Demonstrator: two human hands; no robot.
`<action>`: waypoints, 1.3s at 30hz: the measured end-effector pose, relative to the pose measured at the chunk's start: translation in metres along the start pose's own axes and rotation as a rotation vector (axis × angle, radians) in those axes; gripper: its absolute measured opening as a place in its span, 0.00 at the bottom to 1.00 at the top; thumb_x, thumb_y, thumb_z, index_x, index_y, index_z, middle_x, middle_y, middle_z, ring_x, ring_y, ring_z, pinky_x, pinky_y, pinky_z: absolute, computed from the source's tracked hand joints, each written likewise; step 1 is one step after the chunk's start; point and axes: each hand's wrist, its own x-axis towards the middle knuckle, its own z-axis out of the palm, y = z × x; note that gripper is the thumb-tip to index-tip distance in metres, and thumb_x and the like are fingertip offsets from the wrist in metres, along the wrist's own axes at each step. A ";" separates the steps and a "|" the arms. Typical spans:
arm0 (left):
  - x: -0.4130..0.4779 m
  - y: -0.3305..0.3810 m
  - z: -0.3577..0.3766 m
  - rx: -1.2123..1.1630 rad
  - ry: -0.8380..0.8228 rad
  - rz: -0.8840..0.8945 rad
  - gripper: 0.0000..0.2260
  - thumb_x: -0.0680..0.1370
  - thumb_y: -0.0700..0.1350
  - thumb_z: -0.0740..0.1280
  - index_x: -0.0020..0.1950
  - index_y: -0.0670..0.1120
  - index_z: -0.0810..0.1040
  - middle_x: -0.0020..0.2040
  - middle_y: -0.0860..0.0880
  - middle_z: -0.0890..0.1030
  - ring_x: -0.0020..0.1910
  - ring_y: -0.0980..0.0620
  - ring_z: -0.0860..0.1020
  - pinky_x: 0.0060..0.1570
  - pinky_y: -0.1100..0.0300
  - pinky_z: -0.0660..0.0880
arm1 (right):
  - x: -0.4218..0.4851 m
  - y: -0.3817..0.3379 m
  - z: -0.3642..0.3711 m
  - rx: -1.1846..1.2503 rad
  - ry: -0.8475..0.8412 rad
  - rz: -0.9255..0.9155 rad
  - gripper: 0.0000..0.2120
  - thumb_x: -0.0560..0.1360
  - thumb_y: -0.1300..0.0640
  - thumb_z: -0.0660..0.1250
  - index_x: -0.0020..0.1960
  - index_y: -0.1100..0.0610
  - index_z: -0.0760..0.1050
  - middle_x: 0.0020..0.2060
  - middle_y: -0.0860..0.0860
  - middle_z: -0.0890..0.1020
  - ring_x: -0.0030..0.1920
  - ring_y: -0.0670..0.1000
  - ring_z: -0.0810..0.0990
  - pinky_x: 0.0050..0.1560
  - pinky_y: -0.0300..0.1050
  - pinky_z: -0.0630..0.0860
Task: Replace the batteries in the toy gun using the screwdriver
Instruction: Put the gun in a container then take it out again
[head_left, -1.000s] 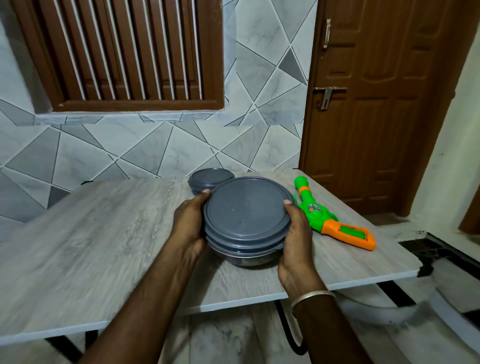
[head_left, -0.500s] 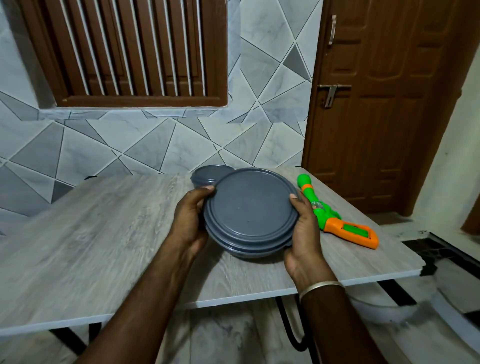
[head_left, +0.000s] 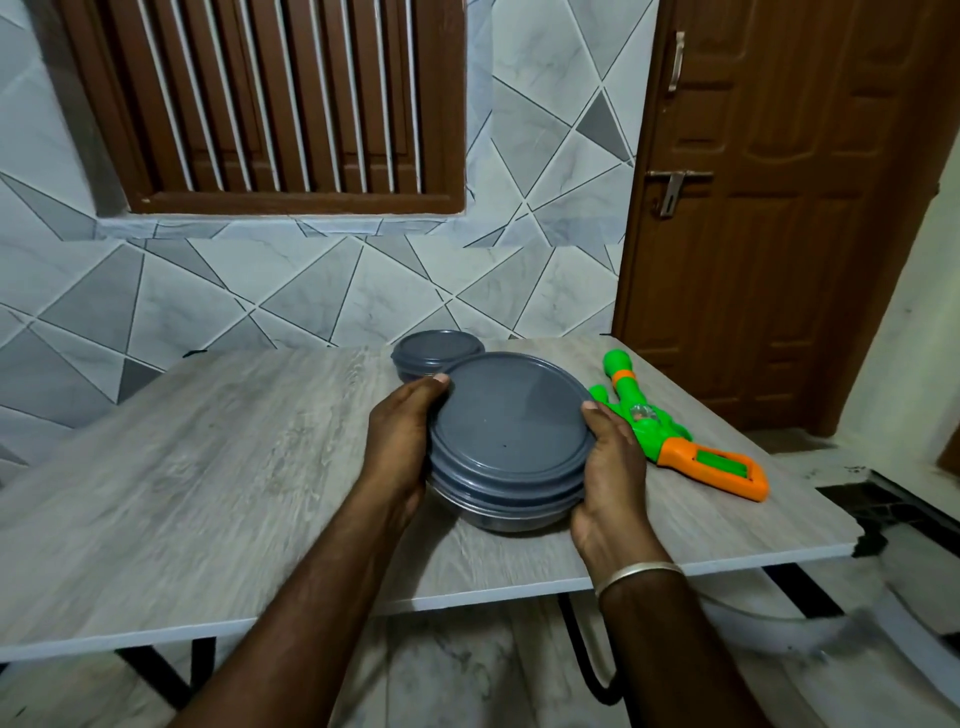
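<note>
2 hands, left hand (head_left: 402, 441) and right hand (head_left: 608, 478), curled round opposite sides of a grey lidded container (head_left: 511, 415) on the table (head_left: 208, 493), toy gun (head_left: 670, 441) lying unheld just right of it, no screwdriver or batteries in view, so battery swap judged not yet begun.

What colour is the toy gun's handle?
Orange, with a green strip inside; the toy gun body is bright green. Head view shows it best.

arms: bare, no sleeves | right wrist: thin silver bangle (head_left: 638, 573)
</note>
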 end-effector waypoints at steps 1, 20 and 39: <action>0.000 -0.001 -0.001 0.003 0.014 -0.011 0.11 0.78 0.43 0.70 0.56 0.37 0.83 0.51 0.38 0.86 0.49 0.43 0.84 0.53 0.50 0.81 | -0.002 -0.001 0.002 0.003 -0.001 -0.007 0.12 0.77 0.58 0.68 0.60 0.54 0.79 0.58 0.51 0.83 0.58 0.53 0.81 0.63 0.54 0.77; 0.004 0.017 -0.033 -0.028 0.217 -0.050 0.05 0.73 0.38 0.72 0.46 0.38 0.84 0.41 0.39 0.85 0.37 0.44 0.82 0.38 0.56 0.81 | -0.019 0.015 0.031 -0.017 -0.026 -0.052 0.08 0.76 0.66 0.67 0.52 0.57 0.81 0.41 0.46 0.84 0.42 0.46 0.81 0.44 0.37 0.78; 0.015 0.025 -0.061 -0.044 0.149 -0.190 0.10 0.75 0.44 0.74 0.51 0.38 0.85 0.48 0.37 0.86 0.43 0.39 0.84 0.49 0.46 0.83 | -0.022 0.035 0.043 -0.008 -0.109 0.000 0.13 0.78 0.64 0.67 0.61 0.62 0.79 0.52 0.53 0.84 0.49 0.48 0.81 0.50 0.39 0.77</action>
